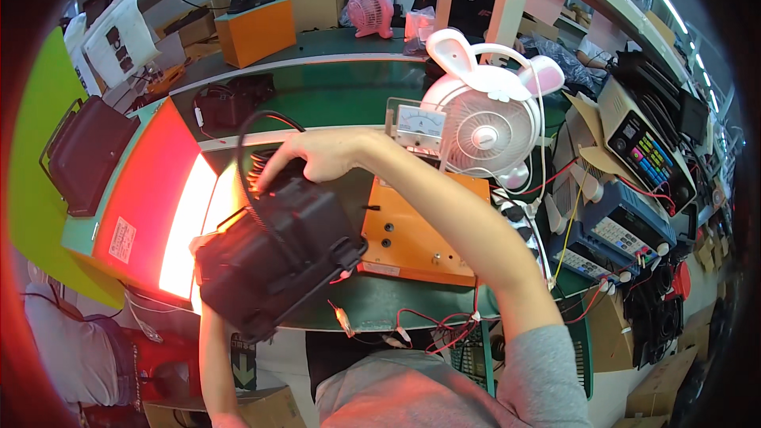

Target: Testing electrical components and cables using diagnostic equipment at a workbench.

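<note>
My right hand (pixel 323 155), fingers bent, grips the black case (pixel 273 257) at its far end; my left hand (pixel 201 242) is mostly hidden behind it, grip unclear. It's tilted beside the lit box (pixel 147 190), not yet set down.

black case (pixel 273 257) at eight o'clock, orange box (pixel 416 242) near five, white fan (pixel 485 139) with pink inner ears (pixel 546 78) at two, pink fan (pixel 371 12) at twelve, lime-green panel (pixel 40 190) at nine
</note>
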`<action>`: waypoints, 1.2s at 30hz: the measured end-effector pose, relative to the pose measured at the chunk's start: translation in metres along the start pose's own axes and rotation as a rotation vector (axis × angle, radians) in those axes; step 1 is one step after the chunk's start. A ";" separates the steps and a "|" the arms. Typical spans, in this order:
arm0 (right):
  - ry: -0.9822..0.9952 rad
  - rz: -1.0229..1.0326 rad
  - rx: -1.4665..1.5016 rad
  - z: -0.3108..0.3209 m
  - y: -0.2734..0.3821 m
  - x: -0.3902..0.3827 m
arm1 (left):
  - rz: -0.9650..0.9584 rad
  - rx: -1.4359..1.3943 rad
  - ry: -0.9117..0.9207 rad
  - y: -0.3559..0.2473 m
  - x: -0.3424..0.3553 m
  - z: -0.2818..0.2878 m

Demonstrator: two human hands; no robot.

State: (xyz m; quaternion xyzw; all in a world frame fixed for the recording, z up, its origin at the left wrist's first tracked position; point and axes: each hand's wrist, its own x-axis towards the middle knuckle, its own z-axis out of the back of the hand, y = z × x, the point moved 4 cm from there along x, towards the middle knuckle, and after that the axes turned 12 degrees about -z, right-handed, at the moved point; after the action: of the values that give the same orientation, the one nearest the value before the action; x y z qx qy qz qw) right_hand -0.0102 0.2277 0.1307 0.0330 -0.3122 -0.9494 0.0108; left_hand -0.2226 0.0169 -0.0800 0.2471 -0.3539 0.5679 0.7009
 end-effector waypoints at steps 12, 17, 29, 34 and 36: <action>-0.043 -0.169 -0.336 -0.030 -0.045 0.077 | -0.032 0.352 0.516 -0.029 0.104 -0.001; -0.374 0.047 -0.600 -0.021 -0.039 0.035 | 0.394 0.134 0.134 -0.076 0.115 0.051; -0.176 -0.158 -0.070 -0.118 0.035 -0.180 | -0.144 0.850 0.486 -0.160 0.139 -0.017; -0.299 -0.233 -0.037 -0.158 0.020 -0.190 | -0.219 0.654 0.423 -0.154 0.143 0.006; -0.327 -0.232 -0.055 -0.162 0.015 -0.187 | -0.194 0.474 0.411 -0.151 0.149 0.023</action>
State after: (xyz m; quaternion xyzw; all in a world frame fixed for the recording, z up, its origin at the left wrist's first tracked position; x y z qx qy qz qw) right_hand 0.1872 0.1272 0.0200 -0.0861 -0.2780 -0.9451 -0.1486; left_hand -0.0659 0.0566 0.0585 0.3162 -0.0376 0.6029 0.7315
